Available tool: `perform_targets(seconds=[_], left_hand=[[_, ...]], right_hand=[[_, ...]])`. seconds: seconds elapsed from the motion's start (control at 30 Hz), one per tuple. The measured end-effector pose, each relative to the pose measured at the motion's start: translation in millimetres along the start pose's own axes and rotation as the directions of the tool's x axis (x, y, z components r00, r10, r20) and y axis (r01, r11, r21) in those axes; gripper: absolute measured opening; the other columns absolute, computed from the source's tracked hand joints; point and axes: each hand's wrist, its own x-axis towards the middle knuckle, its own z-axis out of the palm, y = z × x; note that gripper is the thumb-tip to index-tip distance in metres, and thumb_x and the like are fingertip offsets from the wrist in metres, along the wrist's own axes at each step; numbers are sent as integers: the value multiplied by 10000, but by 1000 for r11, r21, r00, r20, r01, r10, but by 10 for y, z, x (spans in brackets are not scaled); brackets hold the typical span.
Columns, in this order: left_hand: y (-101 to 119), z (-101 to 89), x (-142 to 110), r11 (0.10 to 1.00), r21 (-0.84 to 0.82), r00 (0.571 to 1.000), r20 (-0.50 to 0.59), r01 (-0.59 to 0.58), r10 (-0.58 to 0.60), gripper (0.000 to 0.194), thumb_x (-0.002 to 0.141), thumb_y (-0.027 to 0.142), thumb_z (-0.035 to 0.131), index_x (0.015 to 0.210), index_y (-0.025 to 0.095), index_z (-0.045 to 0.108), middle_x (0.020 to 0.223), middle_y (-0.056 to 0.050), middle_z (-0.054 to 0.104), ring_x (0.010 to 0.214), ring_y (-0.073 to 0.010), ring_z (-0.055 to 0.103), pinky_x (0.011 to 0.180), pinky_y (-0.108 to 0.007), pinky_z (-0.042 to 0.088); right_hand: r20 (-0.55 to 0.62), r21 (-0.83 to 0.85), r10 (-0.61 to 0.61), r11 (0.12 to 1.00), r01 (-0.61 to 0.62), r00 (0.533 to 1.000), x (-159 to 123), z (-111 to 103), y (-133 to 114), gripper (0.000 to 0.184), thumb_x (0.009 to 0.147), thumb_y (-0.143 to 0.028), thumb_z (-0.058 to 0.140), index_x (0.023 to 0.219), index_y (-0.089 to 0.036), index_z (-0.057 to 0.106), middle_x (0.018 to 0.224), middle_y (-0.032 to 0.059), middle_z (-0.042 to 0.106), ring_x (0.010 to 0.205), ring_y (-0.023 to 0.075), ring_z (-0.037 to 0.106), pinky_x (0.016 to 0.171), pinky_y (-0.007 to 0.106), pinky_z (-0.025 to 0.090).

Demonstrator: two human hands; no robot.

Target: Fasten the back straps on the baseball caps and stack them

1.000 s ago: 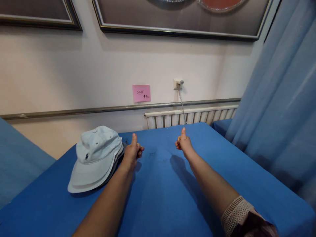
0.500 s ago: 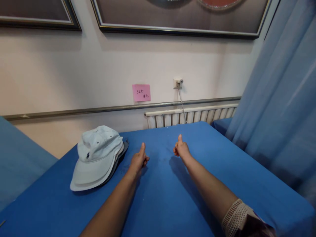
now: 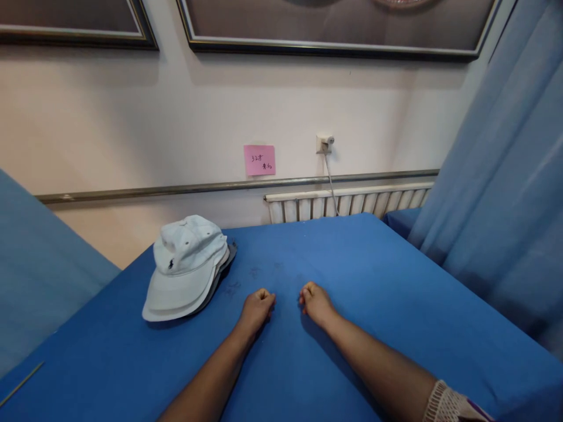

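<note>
My left hand [image 3: 258, 309] is curled into a fist low over the blue-covered table [image 3: 281, 363], with nothing visible in it. Facing it a short gap away, my right hand [image 3: 315, 302] is closed in the same manner, thumb folded in, and no object shows in its fingers. To the left of my left hand sits a stack of baseball caps [image 3: 189, 264]. The top cap is pale blue with a small dark emblem, its brim pointing toward me; a darker cap shows underneath.
A thin stick [image 3: 21, 384] lies at the table's left front edge. Blue curtains [image 3: 497, 193] hang at the right, with more blue fabric [image 3: 44, 281] at left. Behind the table are a radiator [image 3: 352, 202], a rail [image 3: 197, 189], a plugged socket [image 3: 324, 144] and a pink note [image 3: 259, 160].
Both thumbs, raised before, are now folded down into fists. The hands have come lower and nearer to me. The view has shifted slightly, showing more of the stick.
</note>
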Motion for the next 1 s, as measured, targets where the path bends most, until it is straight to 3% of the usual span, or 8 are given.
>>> perform_targets(seconds=[0.17, 0.27, 0.33, 0.43, 0.5, 0.67, 0.8, 1.0], left_hand=[[-20, -137, -46, 992, 42, 979, -164, -118, 123, 300, 662, 347, 641, 913, 185, 615, 861, -78, 718, 627, -196, 656, 586, -321, 526], [73, -414, -24, 973, 123, 907, -356, -195, 226, 413, 725, 360, 604, 1093, 175, 596, 1114, -135, 675, 986, -274, 663, 870, -419, 525], [184, -663, 11, 946, 205, 802, -504, -251, 322, 462, 777, 375, 571, 1196, 183, 547, 1337, -153, 557, 1243, -292, 542, 1035, -439, 438], [373, -1052, 88, 809, 533, 499, -646, -247, 578, 489, 801, 390, 592, 1224, 150, 546, 1432, -175, 485, 1379, -306, 412, 1131, -436, 350], [482, -1276, 157, 762, 632, 425, -656, -143, 623, 583, 800, 402, 610, 1288, 100, 512, 1470, -214, 439, 1414, -331, 360, 1179, -458, 270], [619, -1633, 378, 724, 681, 557, -645, 108, 523, 844, 739, 483, 707, 1400, 66, 389, 1531, -273, 344, 1391, -465, 338, 1098, -612, 318], [604, -1773, 553, 665, 733, 691, -556, 146, 462, 619, 842, 488, 582, 1299, 79, 499, 1491, -285, 406, 1352, -481, 387, 1055, -625, 346], [550, -1837, 653, 630, 772, 672, -510, 83, 536, 392, 930, 332, 389, 1179, 89, 568, 1436, -246, 494, 1353, -398, 419, 1090, -533, 328]], right_hand=[[77, 16, -91, 996, 90, 993, -110, -65, 95, 125, 920, -183, 485, 996, -232, 571, 819, -10, 672, 536, 88, 555, 578, 222, 440], [164, 16, -126, 992, 125, 978, -111, -113, 111, 111, 893, -144, 513, 943, -211, 586, 769, -15, 654, 540, 85, 546, 554, 212, 421], [203, 15, -140, 990, 140, 969, -98, -139, 104, 106, 887, -132, 516, 908, -205, 590, 750, -19, 641, 547, 84, 541, 554, 207, 419], [242, 10, -160, 987, 162, 957, -85, -169, 80, 108, 884, -123, 515, 871, -204, 586, 740, -23, 628, 570, 86, 543, 564, 201, 422], [262, 1, -173, 984, 179, 949, -87, -184, 63, 118, 885, -116, 509, 849, -201, 582, 734, -22, 624, 577, 87, 543, 570, 201, 425], [280, -31, -201, 975, 218, 939, -100, -203, 43, 125, 879, -109, 513, 831, -200, 585, 716, -25, 619, 567, 86, 533, 567, 201, 401], [270, -62, -218, 968, 243, 938, -100, -210, 35, 112, 862, -112, 539, 822, -198, 597, 695, -26, 612, 584, 97, 535, 573, 210, 379], [271, -100, -232, 959, 267, 934, -109, -214, 7, 114, 860, -109, 553, 836, -198, 619, 723, -16, 638, 617, 102, 555, 589, 213, 366]])
